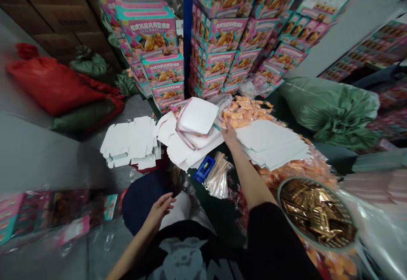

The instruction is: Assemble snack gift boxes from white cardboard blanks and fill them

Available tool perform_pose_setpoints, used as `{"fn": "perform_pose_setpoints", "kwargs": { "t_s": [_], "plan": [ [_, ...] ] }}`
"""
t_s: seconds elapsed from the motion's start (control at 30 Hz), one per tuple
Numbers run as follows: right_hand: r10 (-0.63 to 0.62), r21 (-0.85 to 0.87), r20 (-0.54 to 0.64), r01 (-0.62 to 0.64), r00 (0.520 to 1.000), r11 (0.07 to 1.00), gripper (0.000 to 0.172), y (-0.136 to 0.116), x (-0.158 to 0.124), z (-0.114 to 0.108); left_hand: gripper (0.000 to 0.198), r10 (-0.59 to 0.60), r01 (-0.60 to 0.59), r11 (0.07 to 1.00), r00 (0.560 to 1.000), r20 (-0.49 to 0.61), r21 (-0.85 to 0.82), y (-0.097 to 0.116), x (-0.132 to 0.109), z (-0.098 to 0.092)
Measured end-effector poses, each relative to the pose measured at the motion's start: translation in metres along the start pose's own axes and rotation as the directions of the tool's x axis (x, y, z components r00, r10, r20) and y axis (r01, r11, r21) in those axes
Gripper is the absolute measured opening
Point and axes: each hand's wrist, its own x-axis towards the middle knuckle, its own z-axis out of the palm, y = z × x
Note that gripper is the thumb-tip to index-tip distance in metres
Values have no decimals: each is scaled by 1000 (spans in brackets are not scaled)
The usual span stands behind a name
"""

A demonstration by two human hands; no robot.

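My right hand [228,134] reaches forward to the edge of a half-folded white carton [197,118] with pink trim, which lies on a heap of flat white carton blanks [186,148]. Whether the fingers grip the carton I cannot make out. My left hand [161,209] rests low near my lap with its fingers loosely spread and nothing in them. Under my right forearm lie a blue object [204,169] and a clear bag of thin sticks [219,174]. Orange sachets [243,109] are heaped just beyond my right hand.
Stacks of finished pink-and-teal boxes [222,38] rise at the back. More flat blanks lie at left [132,142] and right [273,144]. A round basin of gold sachets [318,212] sits at lower right. Green sacks [333,106] and a red bag [54,83] flank the area.
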Motion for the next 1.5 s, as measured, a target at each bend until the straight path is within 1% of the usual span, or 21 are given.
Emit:
{"fn": "perform_pose_setpoints", "kwargs": {
  "t_s": [0.07,0.13,0.2,0.27,0.33,0.4,0.43,0.5,0.57,0.6,0.67,0.8,0.93,1.03,1.1,1.13,1.2,1.27,1.37,1.43,1.5],
  "plan": [
    [-24,-150,87,37,996,988,38,2,-9,-23,62,112,-118,982,993,47,148,20,19,2],
    [-55,-271,202,110,978,956,33,-3,-20,-30,53,284,-302,906,953,102,297,51,42,6],
    [-88,-346,342,212,935,914,29,-13,-26,-16,45,450,-465,780,882,142,418,89,66,18],
    [-103,-394,471,313,876,864,26,-26,-26,16,40,556,-561,663,813,175,496,126,87,36],
    [-82,-453,549,379,832,807,24,-39,-21,52,36,621,-629,569,751,224,530,157,105,57],
    [-30,-524,589,411,807,746,22,-47,-15,79,33,674,-695,473,682,286,541,181,120,73],
    [-3,-556,601,421,799,716,22,-49,-13,87,32,701,-726,417,640,315,546,191,127,77],
    [37,-603,615,439,787,666,25,-48,-11,91,31,761,-767,288,547,349,573,210,142,79],
    [54,-629,620,455,783,630,28,-44,-11,85,38,810,-756,165,471,350,634,229,158,73],
    [58,-637,624,464,780,616,29,-42,-11,80,44,823,-732,116,449,348,671,239,166,70],
    [61,-637,644,490,763,596,30,-37,-11,69,53,822,-675,42,442,359,736,258,181,64],
    [37,-582,717,569,696,581,26,-29,-10,56,63,748,-605,-101,477,461,790,284,205,63],
    [-38,-513,749,616,661,597,22,-16,-12,52,66,605,-612,-251,506,615,750,292,224,67],
    [-100,-441,772,643,627,626,18,-6,-12,51,61,502,-611,-316,542,674,726,291,238,69],
    [-144,-413,761,644,632,645,19,-1,-11,50,57,463,-601,-343,561,687,722,291,244,70],
    [-169,-408,742,638,648,653,20,1,-11,50,55,447,-602,-356,562,696,715,292,246,70],
    [-224,-405,686,619,692,673,20,2,-10,46,51,421,-621,-386,538,730,681,298,250,72],
    [-273,-397,628,602,729,693,20,2,-8,37,46,408,-661,-428,468,784,617,308,251,75],
    [-342,-365,555,591,759,720,20,1,0,16,32,381,-724,-479,338,860,497,330,247,79],
    [-427,-322,445,585,787,744,20,-1,10,-1,24,335,-767,-521,219,916,374,342,239,81],
    [-485,-313,287,560,826,767,22,-4,20,-18,24,293,-782,-573,86,952,247,348,226,84]
  ]
}}
